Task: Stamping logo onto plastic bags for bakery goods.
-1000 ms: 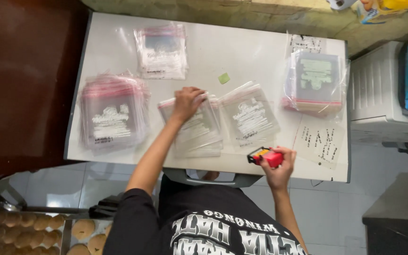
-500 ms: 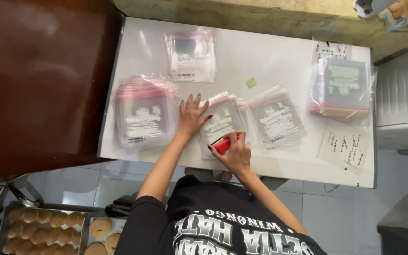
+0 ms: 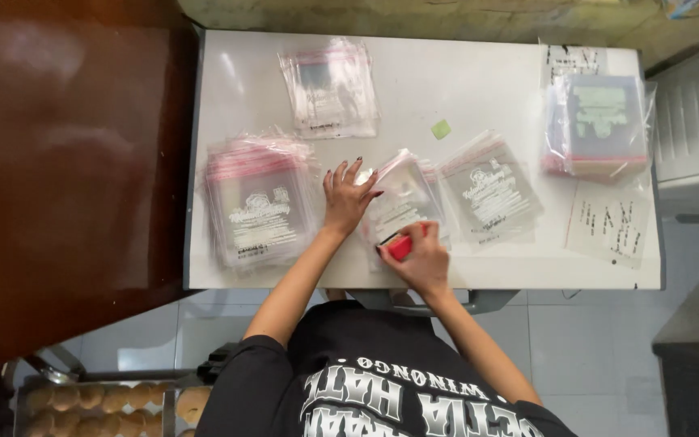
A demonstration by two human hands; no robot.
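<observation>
My left hand lies flat with fingers spread on the left edge of a small stack of clear printed bags in the middle of the white table. My right hand grips a small red stamp and presses it down on the lower part of the same stack, near the table's front edge.
A thick pile of clear red-edged bags lies at the left, another pile at the back, one right of centre, a stack at far right. A handwritten sheet and a small green note lie nearby. A tray of round baked goods sits on the floor.
My right hand carried the red stamp from the table's front right edge leftwards onto the middle stack. My left hand stayed on that stack. The camera view shifted.
</observation>
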